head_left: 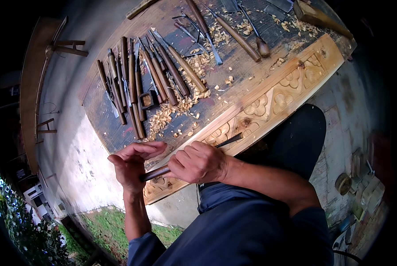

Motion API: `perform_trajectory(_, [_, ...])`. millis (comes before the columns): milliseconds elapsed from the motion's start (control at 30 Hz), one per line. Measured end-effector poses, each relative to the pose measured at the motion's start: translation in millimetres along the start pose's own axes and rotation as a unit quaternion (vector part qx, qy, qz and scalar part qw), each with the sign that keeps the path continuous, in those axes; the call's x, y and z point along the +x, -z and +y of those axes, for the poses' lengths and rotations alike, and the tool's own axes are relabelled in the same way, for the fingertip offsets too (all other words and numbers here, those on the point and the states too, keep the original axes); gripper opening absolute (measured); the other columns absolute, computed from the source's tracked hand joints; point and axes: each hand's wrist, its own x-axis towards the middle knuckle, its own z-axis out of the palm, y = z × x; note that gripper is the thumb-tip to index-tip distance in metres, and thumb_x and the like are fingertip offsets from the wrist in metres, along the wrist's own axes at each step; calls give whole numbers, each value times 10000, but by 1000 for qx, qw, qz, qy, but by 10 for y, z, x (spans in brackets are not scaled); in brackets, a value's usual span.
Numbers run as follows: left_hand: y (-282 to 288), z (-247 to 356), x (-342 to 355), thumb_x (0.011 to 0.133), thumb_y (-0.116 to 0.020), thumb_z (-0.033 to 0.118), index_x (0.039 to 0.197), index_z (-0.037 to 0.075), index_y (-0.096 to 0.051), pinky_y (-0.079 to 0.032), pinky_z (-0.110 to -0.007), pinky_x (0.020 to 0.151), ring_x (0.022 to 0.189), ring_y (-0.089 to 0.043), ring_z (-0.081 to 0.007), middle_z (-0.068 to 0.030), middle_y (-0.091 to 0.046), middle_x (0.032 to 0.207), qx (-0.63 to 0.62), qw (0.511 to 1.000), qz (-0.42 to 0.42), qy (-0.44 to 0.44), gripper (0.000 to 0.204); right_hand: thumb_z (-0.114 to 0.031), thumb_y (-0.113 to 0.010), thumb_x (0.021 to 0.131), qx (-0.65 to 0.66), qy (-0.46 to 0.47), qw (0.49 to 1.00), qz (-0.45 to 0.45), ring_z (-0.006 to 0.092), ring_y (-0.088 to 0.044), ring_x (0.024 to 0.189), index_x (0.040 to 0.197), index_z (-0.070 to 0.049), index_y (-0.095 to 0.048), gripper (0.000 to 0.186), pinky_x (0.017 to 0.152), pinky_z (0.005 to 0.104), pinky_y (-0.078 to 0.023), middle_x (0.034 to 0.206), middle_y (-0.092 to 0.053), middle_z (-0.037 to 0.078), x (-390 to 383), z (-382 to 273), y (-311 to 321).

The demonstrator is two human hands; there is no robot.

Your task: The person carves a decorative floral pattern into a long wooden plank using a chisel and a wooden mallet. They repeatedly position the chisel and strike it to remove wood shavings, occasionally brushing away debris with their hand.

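My right hand (198, 162) is closed around a chisel (227, 141), whose dark blade rests on a light wooden board (262, 119) carved with flower and leaf shapes. My left hand (129, 168) has its fingers apart and half curled, with the palm at the butt of the chisel's wooden handle. The board lies at a slant along the near edge of the worn worktable, across my lap, and part of its carving is hidden under my hands and forearm.
On the worktable (103, 126) lie several wooden-handled chisels and gouges (171, 66), curly wood shavings (160, 124), a small dark block (147, 101) and a wooden mallet (322, 20). A long bench (32, 102) stands at the left. Grass (105, 226) and assorted objects (358, 186) are on the ground.
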Motion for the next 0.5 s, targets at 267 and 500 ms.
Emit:
perform_trajectory(267, [-46, -139, -453, 908, -271, 946, 1267, -142, -659, -481, -513, 1139, 1236, -685, -395, -316, -701, 1281, 32, 998, -39, 26, 1210, -187, -684, 755, -15, 104, 993, 53, 113, -515, 561, 801, -74, -628, 134, 512, 287, -363, 647, -478, -18, -106, 3, 11])
perform_trajectory(500, [-138, -471, -907, 870, -294, 984, 1390, -147, -590, -501, -502, 1125, 1248, -676, -400, -308, -672, 1344, -104, 990, 1, 93, 1280, -216, -688, 773, 26, 154, 988, 15, 122, -533, 548, 793, -64, -612, 171, 503, 288, -377, 653, -485, -10, -212, -93, 26])
